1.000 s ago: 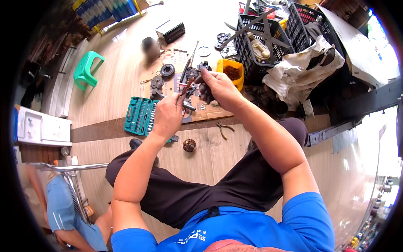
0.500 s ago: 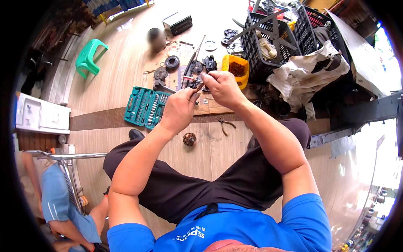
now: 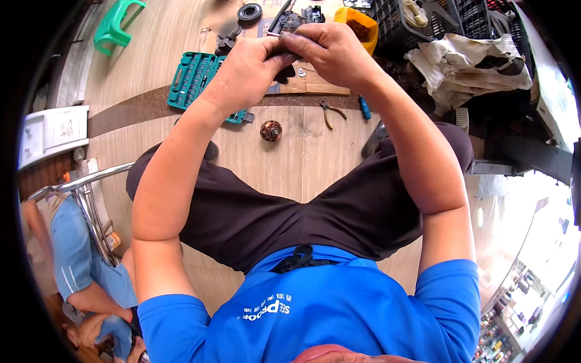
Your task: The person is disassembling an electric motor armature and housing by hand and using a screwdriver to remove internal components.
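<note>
My left hand and my right hand meet above the cardboard, fingertips touching. My right hand is closed in a pinch on a slim piece with a reddish-silver end. My left fingers are closed too, but what they hold is hidden behind the hands. Beneath them a dark part partly shows. Below the hands, a copper-wound motor armature rests on the floor. Pliers with yellowish handles lie to its right.
Left of the hands lies an open teal socket set. A black ring-shaped part and black housings sit beyond. At right are a yellow container, black crates, a white cloth and a blue-handled tool. A person sits at left.
The whole view has tilted, so the floor things appear higher. My hands have drawn closer together, and the slim piece is now mostly covered. The blue-handled tool has come into sight.
</note>
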Motion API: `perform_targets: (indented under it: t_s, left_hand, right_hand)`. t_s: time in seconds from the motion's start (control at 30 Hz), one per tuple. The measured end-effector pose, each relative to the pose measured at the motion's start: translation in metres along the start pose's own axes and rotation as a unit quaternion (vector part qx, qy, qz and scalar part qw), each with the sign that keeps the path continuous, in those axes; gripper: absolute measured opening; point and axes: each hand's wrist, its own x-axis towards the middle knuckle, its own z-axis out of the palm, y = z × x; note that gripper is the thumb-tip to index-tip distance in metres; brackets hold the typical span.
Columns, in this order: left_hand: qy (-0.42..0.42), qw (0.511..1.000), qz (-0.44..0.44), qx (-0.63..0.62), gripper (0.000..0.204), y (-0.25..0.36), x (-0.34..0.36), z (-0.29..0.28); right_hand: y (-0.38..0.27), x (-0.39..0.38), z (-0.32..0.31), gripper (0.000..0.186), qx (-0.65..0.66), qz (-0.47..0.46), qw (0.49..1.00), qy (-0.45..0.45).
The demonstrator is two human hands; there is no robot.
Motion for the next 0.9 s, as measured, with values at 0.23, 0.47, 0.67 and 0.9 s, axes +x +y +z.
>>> perform_targets:
  t_s: [0.23, 0.47, 0.67, 0.9]
  left_hand:
    - [0.006, 0.998, -0.003, -0.056, 0.023, -0.003, 0.0, 0.004]
    - [0.141, 0.952, 0.024, -0.271, 0.015, -0.012, 0.012, 0.001]
    - [0.169, 0.889, 0.072, -0.419, 0.014, -0.013, 0.015, -0.008]
    - [0.151, 0.863, 0.048, -0.479, 0.01, -0.013, 0.014, -0.013]
  right_hand:
    - [-0.006, 0.001, -0.003, 0.029, -0.006, 0.002, 1.0, -0.007]
    - [0.014, 0.003, 0.013, 0.04, 0.185, 0.086, 0.977, 0.061]
    - [0.003, -0.003, 0.025, 0.032, 0.404, 0.208, 0.891, 0.01]
    - [-0.009, -0.002, 0.013, 0.022, 0.375, 0.236, 0.896, 0.015]
